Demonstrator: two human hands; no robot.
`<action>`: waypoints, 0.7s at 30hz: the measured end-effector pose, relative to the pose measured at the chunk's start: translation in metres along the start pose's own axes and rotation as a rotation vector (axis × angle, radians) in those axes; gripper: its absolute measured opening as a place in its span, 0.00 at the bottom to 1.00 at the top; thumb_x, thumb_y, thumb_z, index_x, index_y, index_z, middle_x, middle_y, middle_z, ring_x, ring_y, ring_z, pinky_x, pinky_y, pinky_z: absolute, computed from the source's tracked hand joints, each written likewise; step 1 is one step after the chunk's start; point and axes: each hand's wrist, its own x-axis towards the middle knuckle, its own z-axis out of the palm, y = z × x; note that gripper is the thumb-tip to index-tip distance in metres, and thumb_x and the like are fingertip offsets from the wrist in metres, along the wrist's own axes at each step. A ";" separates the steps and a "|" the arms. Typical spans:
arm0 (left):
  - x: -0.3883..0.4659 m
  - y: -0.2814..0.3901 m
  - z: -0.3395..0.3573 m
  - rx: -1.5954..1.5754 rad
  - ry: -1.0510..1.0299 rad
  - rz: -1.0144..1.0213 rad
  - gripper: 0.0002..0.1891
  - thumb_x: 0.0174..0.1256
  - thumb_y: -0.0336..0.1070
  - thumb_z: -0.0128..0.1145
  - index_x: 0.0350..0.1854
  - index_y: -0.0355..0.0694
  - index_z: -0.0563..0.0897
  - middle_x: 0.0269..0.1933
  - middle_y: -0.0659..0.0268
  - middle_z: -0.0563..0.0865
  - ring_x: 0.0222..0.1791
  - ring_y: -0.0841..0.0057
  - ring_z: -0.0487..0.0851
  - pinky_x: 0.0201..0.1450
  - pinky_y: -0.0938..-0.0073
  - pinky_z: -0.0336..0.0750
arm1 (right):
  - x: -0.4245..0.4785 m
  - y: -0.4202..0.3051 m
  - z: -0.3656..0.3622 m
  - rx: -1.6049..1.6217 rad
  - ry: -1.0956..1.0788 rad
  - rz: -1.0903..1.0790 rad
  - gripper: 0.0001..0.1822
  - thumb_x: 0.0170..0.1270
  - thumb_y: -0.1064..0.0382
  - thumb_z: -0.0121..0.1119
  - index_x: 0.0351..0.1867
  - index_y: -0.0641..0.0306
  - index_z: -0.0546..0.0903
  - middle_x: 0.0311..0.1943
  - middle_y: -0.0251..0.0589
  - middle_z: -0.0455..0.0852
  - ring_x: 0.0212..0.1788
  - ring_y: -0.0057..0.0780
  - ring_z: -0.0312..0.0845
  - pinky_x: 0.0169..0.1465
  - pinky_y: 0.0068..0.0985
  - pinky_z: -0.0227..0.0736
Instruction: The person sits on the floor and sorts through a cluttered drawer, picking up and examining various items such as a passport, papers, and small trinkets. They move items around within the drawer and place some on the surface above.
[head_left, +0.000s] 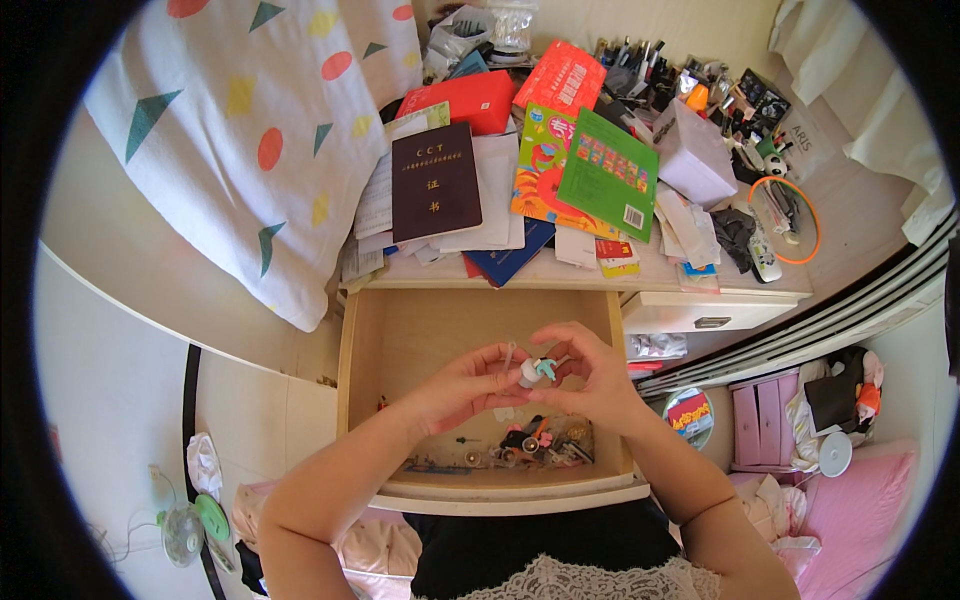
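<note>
Over the pulled-out wooden drawer, my left hand grips a small whitish container between thumb and fingers. A small teal piece sits at the container's right end. From the same hand sticks up a thin translucent stick with a looped end. My right hand curves around the teal piece, fingers spread; whether its fingertips touch it is unclear. Below the hands, hair accessories and other trinkets lie heaped at the drawer's front right.
On the desktop above lie a dark certificate folder, a green booklet, a red box and papers. Cosmetics crowd the back right beside a white box. A patterned curtain hangs left. A closed drawer is at right.
</note>
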 end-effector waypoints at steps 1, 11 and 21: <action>0.000 -0.002 0.000 0.014 -0.005 0.004 0.19 0.68 0.41 0.57 0.57 0.40 0.71 0.53 0.65 0.78 0.53 0.76 0.79 0.60 0.73 0.73 | 0.001 0.000 -0.001 -0.037 -0.019 -0.019 0.26 0.53 0.70 0.68 0.55 0.61 0.74 0.40 0.34 0.80 0.40 0.20 0.77 0.41 0.20 0.75; 0.000 0.007 0.012 -0.175 0.012 0.022 0.27 0.74 0.54 0.43 0.64 0.37 0.67 0.58 0.60 0.76 0.61 0.69 0.74 0.65 0.66 0.68 | 0.000 -0.003 -0.014 0.482 -0.056 0.435 0.20 0.63 0.66 0.59 0.56 0.61 0.72 0.41 0.34 0.79 0.35 0.18 0.77 0.28 0.16 0.70; 0.009 -0.044 -0.007 1.331 0.048 -0.131 0.10 0.70 0.38 0.50 0.41 0.38 0.79 0.39 0.60 0.84 0.43 0.63 0.81 0.46 0.66 0.75 | -0.006 0.035 -0.017 -1.063 -0.634 -0.104 0.11 0.57 0.70 0.55 0.42 0.64 0.79 0.41 0.49 0.80 0.38 0.43 0.82 0.40 0.33 0.78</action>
